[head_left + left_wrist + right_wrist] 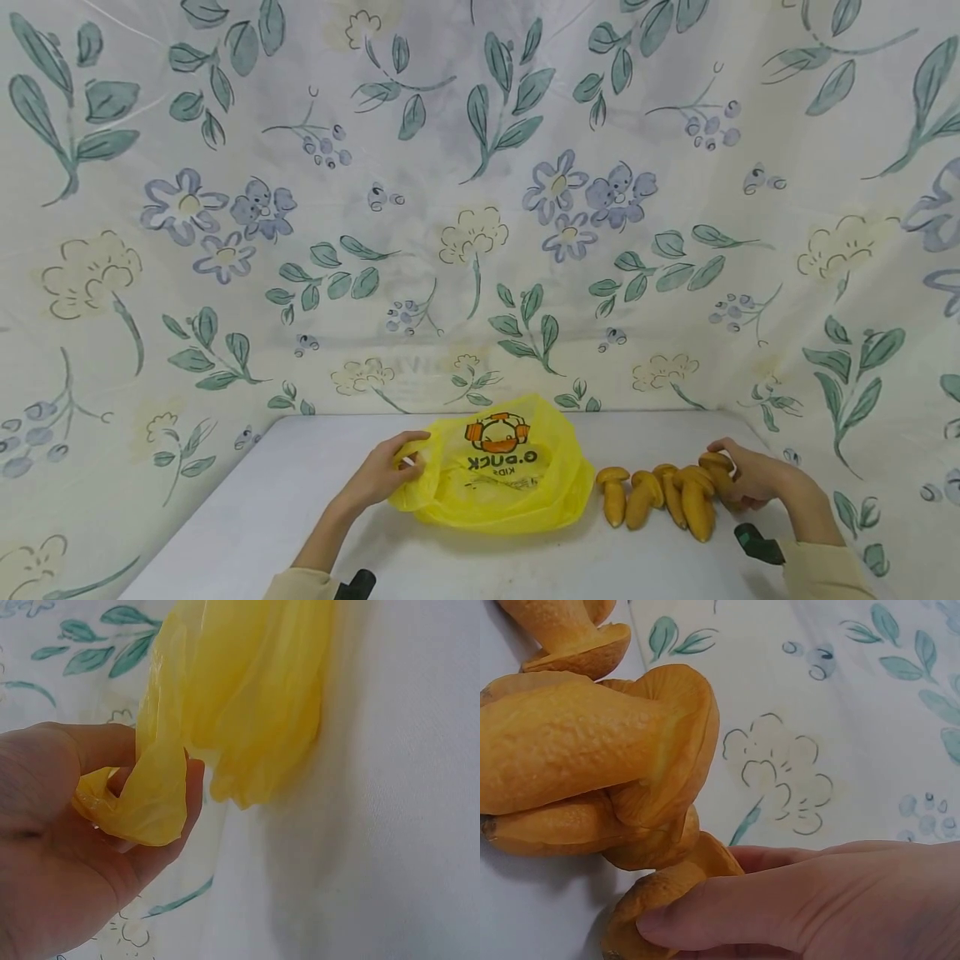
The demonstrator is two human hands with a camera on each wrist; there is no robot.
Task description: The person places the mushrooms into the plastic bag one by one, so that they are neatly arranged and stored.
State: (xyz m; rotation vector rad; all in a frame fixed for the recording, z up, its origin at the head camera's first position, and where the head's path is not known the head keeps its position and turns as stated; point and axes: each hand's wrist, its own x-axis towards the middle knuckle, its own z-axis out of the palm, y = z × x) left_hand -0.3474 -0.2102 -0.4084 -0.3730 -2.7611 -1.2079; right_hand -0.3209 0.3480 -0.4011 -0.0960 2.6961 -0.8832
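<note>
My left hand grips the left edge of a yellow plastic bag, which has a cartoon duck print on it. In the left wrist view, a fold of the bag runs between the thumb and fingers of that hand. To the right of the bag several orange-brown mushrooms lie in a row. At the right end of this row my right hand pinches one mushroom. The right wrist view has my thumb across this mushroom, against the neighbouring mushrooms.
A white table lies under everything. Behind it and at both sides hangs a floral cloth. The leftmost mushroom lies close to the bag's right side. Dark wrist devices sit by both sleeves.
</note>
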